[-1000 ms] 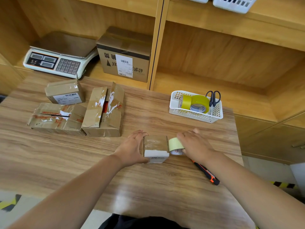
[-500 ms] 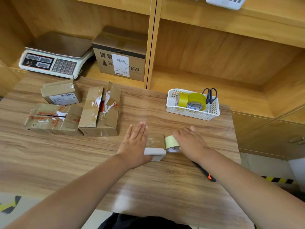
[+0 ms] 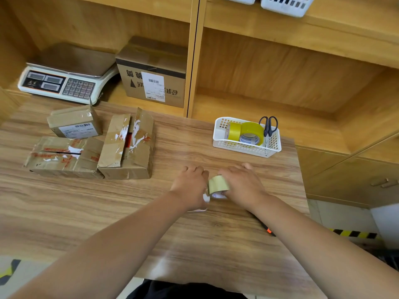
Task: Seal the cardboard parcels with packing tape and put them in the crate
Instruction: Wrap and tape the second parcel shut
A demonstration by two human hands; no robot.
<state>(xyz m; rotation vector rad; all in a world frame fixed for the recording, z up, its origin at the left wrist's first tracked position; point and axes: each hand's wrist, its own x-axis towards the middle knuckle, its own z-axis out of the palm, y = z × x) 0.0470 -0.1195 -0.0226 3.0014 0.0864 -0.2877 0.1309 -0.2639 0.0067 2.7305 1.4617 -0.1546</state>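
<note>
Both our hands are on the wooden table [image 3: 183, 143], near the white basket [image 3: 220, 145] and on its front side. Our left hand [image 3: 190, 187] curls its fingers over the small parcel [image 3: 206, 198] and holds it down; the parcel is almost hidden, only a white edge shows. Our right hand [image 3: 243, 187] grips the tape roll [image 3: 218, 181], which touches the parcel's right side. Three worn boxes [image 3: 129, 156] lie well apart, to the left of the basket.

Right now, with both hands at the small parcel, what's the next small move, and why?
Probably draw the tape roll rightward off the small parcel: the left hand holds the parcel down, and the right hand grips the roll hard against it.
</note>
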